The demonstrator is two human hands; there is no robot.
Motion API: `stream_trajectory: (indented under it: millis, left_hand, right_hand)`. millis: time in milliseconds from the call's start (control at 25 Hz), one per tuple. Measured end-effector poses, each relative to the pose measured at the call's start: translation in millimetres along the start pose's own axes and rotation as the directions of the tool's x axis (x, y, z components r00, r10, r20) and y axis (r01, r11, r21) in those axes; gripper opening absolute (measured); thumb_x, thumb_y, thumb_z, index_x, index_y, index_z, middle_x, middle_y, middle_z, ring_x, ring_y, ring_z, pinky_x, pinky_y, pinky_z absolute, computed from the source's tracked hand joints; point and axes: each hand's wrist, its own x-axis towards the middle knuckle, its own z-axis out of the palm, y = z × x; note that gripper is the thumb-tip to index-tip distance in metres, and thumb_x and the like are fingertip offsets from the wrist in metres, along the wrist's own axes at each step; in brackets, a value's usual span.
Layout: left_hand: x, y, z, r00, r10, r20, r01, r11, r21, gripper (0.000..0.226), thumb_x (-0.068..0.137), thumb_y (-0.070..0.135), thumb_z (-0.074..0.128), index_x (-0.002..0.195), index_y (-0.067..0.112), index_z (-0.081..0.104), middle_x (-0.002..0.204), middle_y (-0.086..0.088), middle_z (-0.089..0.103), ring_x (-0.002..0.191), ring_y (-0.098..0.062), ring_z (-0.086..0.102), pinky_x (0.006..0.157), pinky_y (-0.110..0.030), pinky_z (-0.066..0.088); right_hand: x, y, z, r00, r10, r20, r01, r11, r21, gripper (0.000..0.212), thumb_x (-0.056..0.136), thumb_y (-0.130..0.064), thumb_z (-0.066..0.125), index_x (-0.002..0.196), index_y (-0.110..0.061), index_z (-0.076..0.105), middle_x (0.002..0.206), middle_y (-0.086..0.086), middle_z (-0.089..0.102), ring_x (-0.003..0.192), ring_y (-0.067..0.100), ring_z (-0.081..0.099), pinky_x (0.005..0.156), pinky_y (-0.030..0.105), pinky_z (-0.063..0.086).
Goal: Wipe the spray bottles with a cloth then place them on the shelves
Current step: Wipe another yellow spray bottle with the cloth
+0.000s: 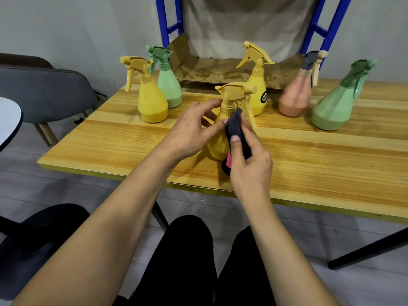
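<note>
A yellow spray bottle [229, 100] stands on the wooden table [110, 142] in front of me. My left hand [192, 131] grips its body from the left. My right hand [249, 164] presses a dark grey cloth [236, 127] with a pink part against the bottle's right side. Behind it stand several more bottles: a yellow one [152, 100] and a green one [169, 85] at the left, another yellow one [258, 89] in the middle, a peach one [295, 96] and a green one [333, 107] at the right.
A blue metal shelf frame [170, 27] rises behind the table, with a cardboard sheet [220, 69] on its low shelf. A grey chair [44, 91] and a white tabletop edge [8, 118] are at the left. My legs are under the table's near edge.
</note>
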Motion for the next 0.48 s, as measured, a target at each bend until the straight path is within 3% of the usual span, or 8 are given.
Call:
stream_trajectory:
  millis: [40,120,200,280,400,480]
  left_hand:
    - [0.1,2.1,0.5,1.000,-0.006,0.007,0.006,1.000,-0.024,0.053,0.099,0.035,0.067,0.148,0.019,0.053,0.127,-0.005,0.064,0.108,-0.013,0.064,0.091,-0.027,0.055]
    - [-0.6,5.0,4.3,1.000,-0.018,-0.003,0.017,0.995,-0.101,0.049,0.100,0.033,0.066,0.145,0.016,0.054,0.129,0.006,0.063,0.117,-0.004,0.061,0.096,-0.021,0.053]
    - [-1.4,6.2,7.5,0.999,-0.033,-0.042,0.026,0.988,-0.149,0.044,0.099,0.034,0.068,0.139,0.017,0.058,0.113,0.024,0.061,0.104,0.014,0.060,0.087,-0.010,0.052]
    - [-1.0,5.4,7.5,0.996,-0.054,-0.065,0.041,0.983,-0.181,0.041,0.098,0.036,0.070,0.135,0.022,0.058,0.102,0.030,0.058,0.095,0.019,0.061,0.080,-0.010,0.054]
    - [-2.4,4.1,5.2,0.988,-0.122,-0.090,0.090,0.950,-0.299,0.041,0.098,0.039,0.070,0.134,0.027,0.056,0.111,0.015,0.066,0.105,-0.007,0.069,0.086,-0.036,0.063]
    - [-3.0,4.1,4.0,0.983,-0.152,-0.098,0.103,0.915,-0.390,0.034,0.096,0.041,0.071,0.126,0.031,0.058,0.115,0.000,0.070,0.107,-0.017,0.071,0.088,-0.048,0.063]
  right_hand:
    - [-4.1,0.3,1.8,1.000,-0.009,-0.011,0.008,1.000,-0.020,0.043,0.102,-0.015,0.056,0.144,-0.025,0.055,0.138,-0.024,0.051,0.131,-0.013,0.044,0.104,0.001,0.027]
    - [-17.4,3.7,5.0,1.000,0.002,-0.017,-0.003,0.996,-0.087,0.045,0.103,-0.017,0.055,0.147,-0.027,0.051,0.153,-0.010,0.046,0.143,0.002,0.039,0.108,0.002,0.023]
    - [-29.8,7.0,7.6,1.000,0.017,0.022,-0.014,0.990,-0.139,0.047,0.104,-0.019,0.054,0.149,-0.033,0.048,0.160,-0.003,0.039,0.148,0.005,0.032,0.108,0.000,0.019]
    - [-32.4,7.9,9.1,0.999,0.036,0.035,-0.031,0.988,-0.152,0.047,0.104,-0.018,0.054,0.148,-0.034,0.049,0.161,-0.002,0.039,0.149,0.006,0.031,0.106,-0.003,0.018]
    - [-28.3,2.7,7.0,0.996,0.085,-0.028,-0.087,0.993,-0.084,0.046,0.105,-0.019,0.052,0.149,-0.032,0.048,0.158,-0.001,0.043,0.147,0.006,0.034,0.109,0.002,0.024]
    - [-23.3,-1.4,6.7,0.992,0.116,-0.048,-0.118,0.992,-0.041,0.046,0.106,-0.021,0.048,0.152,-0.029,0.045,0.156,-0.002,0.045,0.146,0.010,0.038,0.115,0.017,0.031]
